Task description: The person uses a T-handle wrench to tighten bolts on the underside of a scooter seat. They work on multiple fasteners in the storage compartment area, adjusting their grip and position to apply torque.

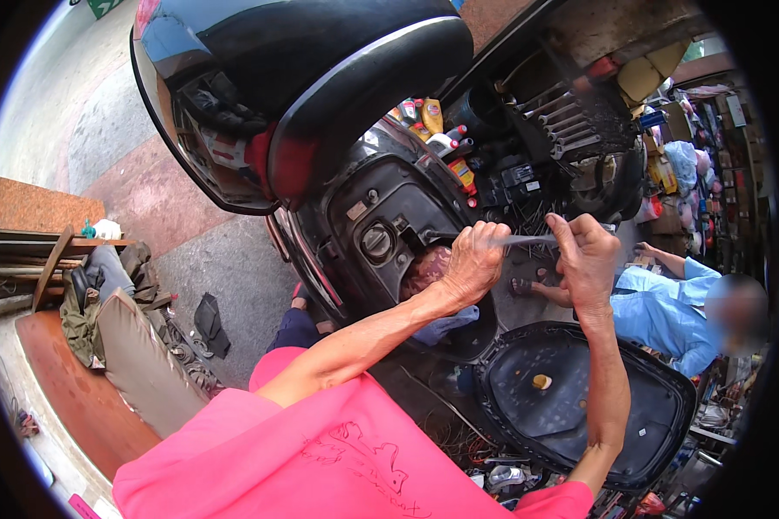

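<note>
My left hand (480,259) is closed round a long, thin grey strip-like thing (528,240), whose exact kind I cannot make out. A dark end of it pokes out beyond my left fist. My right hand (587,259) grips it farther right, thumb raised. Both hands hold it above an opened scooter (342,208). Below and left of my left hand is a round black fuel cap (376,240). A reddish patterned cloth (426,270) and a blue cloth (448,327) lie in the storage space. The seat (537,424) is tipped open, underside up, beneath my right forearm.
A large glossy black rounded body (363,78) rises at the far side. Oil bottles (433,117) and a row of wrenches (569,125) are beyond the scooter. A person in a light blue shirt (658,303) is at the right. A wooden bench (86,381) stands left.
</note>
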A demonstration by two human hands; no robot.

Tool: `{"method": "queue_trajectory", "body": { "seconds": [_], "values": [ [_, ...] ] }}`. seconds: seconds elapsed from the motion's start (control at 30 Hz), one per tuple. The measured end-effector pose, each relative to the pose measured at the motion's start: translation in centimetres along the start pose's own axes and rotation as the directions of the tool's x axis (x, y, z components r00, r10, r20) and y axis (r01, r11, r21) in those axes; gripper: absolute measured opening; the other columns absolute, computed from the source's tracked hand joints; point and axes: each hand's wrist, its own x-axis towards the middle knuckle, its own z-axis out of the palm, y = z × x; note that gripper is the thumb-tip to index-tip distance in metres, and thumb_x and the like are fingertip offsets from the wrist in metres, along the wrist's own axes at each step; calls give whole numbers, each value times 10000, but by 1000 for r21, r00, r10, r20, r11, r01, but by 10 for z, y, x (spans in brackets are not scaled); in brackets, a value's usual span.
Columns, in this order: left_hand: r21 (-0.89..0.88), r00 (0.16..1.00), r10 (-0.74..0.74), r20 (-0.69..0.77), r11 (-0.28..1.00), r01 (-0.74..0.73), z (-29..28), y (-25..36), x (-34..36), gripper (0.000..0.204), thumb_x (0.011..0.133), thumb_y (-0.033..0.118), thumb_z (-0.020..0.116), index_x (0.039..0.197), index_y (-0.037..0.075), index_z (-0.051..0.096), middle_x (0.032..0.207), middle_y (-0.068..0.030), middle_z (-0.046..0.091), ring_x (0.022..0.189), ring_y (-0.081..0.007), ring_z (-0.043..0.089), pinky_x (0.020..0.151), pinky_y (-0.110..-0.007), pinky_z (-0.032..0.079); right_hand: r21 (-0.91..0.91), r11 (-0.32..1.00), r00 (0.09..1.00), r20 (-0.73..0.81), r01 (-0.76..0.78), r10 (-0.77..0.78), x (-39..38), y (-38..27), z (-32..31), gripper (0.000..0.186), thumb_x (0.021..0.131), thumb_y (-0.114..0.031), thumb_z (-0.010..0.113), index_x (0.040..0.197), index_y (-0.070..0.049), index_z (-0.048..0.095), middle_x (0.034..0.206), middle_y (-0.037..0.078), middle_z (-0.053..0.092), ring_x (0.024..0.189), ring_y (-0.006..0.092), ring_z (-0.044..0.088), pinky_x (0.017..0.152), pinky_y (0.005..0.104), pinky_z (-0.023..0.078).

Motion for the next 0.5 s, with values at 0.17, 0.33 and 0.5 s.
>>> {"method": "queue_trajectory", "body": {
  "seconds": [0.17, 0.33, 0.5],
  "values": [
    [117, 998, 49, -26, 992, -45, 7, -4, 4, 180, 811, 61, 622, 965, 51, 530, 861, -119, 554, 826, -301, 569, 725, -418, 450, -233, 936, 937, -166, 265, -307, 0, -1, -23, 332, 930, -167, 765, 685, -40, 581, 475, 22, 531, 404, 77, 524, 403, 278, 344],
    [46, 989, 101, -107, 994, -97, 8, -2, 5, 177, 797, 51, 618, 950, 52, 530, 836, -117, 541, 792, -296, 563, 699, -417, 449, -396, 860, 903, -144, 322, -404, -11, 11, -27, 328, 918, -183, 770, 685, -48, 581, 498, 65, 551, 410, 206, 561, 426, 323, 368],
    [98, 996, 92, 17, 991, -93, 1, 2, -1, 201, 775, 51, 631, 947, 52, 526, 828, -114, 530, 800, -294, 561, 696, -412, 448, -520, 803, 928, -50, 291, -369, -18, 21, -26, 291, 918, -196, 765, 716, -42, 624, 565, 109, 616, 465, 258, 598, 468, 357, 416]
  ]
}}
